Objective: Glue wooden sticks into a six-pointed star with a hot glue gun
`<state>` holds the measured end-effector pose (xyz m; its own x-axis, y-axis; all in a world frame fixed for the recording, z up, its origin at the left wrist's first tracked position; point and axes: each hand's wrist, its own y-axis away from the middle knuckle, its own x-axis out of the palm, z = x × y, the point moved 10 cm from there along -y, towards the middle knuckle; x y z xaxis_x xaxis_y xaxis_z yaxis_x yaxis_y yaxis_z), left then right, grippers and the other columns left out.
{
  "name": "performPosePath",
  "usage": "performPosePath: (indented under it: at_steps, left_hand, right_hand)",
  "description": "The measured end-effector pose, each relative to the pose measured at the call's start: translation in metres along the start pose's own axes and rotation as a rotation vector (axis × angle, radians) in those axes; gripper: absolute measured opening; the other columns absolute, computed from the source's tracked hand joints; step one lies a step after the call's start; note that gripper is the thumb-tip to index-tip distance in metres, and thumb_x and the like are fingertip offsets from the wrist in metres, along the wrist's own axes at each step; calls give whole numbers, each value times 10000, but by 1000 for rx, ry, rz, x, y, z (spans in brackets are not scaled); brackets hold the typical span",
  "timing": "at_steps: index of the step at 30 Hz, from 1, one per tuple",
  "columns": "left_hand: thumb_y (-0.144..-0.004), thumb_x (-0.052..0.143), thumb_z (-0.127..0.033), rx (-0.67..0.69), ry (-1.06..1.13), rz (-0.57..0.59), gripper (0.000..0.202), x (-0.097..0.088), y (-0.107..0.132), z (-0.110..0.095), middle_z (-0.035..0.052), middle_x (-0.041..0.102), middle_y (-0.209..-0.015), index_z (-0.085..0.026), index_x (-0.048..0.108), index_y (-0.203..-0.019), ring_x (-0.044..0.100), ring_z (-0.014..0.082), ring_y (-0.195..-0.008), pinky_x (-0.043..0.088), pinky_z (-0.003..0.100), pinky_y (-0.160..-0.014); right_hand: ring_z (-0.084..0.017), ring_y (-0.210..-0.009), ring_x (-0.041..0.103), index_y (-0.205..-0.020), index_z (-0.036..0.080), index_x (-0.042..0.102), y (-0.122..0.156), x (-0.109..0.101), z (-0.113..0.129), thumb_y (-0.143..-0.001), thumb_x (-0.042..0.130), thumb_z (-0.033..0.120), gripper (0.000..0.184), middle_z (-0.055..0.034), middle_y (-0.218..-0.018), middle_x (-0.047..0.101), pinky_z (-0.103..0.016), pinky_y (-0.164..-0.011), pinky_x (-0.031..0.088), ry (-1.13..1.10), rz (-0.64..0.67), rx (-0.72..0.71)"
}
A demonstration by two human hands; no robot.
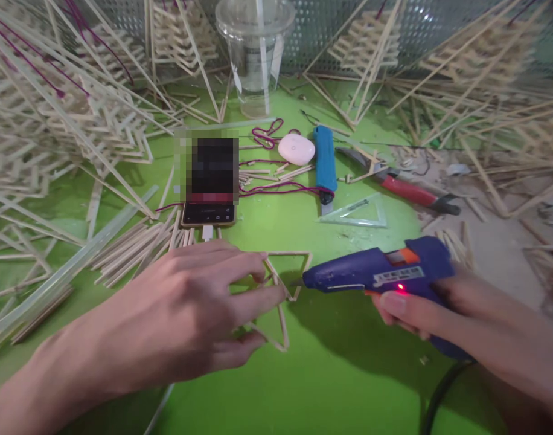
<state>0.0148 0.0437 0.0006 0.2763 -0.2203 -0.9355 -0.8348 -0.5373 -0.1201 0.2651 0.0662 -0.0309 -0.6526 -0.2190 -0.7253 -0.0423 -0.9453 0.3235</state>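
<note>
My right hand (421, 314) is wrapped round the handle of a blue glue gun (349, 272), which points left and shows a lit red light. Its nozzle is right at a small frame of thin wooden sticks (282, 320), made of joined triangles; whether it touches cannot be seen. My left hand (204, 302) has its fingers bent onto the left side of this frame, closed on the sticks and hiding part of them. Just beyond that hand lies a phone (208, 214) with a white cable plugged into its near end.
Behind stand a clear plastic cup (256, 66), a pink oval case (296, 149), a blue utility knife (325, 160), red-handled pliers (407, 187) and a clear set square (358, 214). Left are loose sticks (131, 248) and long glue sticks (77, 266). Stick structures (95, 115) crowd the back.
</note>
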Motion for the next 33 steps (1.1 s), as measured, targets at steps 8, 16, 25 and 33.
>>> performPosePath:
  at_steps: [8, 16, 25, 33]
  left_hand:
    - [-1036, 640, -318, 5, 11, 12, 297, 0, 1, 1, 103, 720, -1264, -265, 689, -1325, 741, 250, -931, 635, 409, -738]
    - [-1026, 647, -282, 13, 8, 11, 272, -3, 0, -1, 91, 722, -1243, -264, 679, -1296, 736, 236, -916, 614, 389, -742]
    - [-1050, 618, -317, 48, -8, -14, 270, -3, 3, -3, 112, 713, -1279, -242, 677, -1303, 728, 237, -886, 594, 401, -713]
    - [-1054, 613, -314, 55, -9, -38, 262, -4, 2, -4, 105, 719, -1257, -233, 686, -1293, 726, 225, -897, 601, 390, -763]
  right_hand:
    - [-293, -516, 681, -722, 353, 785, 6, 29, 7, -852, 629, 764, 458, -31, -617, 771, -358, -401, 514, -79, 249, -29]
    - [-297, -512, 662, -652, 332, 744, 5, 27, 6, -830, 641, 760, 475, -47, -583, 747, -365, -412, 508, -59, 232, -2]
    - [-313, -506, 623, -587, 361, 711, 8, 33, -3, -806, 628, 836, 529, -49, -559, 715, -402, -407, 490, -53, 285, 38]
    - [-321, -528, 640, -638, 372, 732, 5, 33, 3, -825, 611, 849, 526, -36, -589, 744, -416, -451, 492, -28, 292, -38]
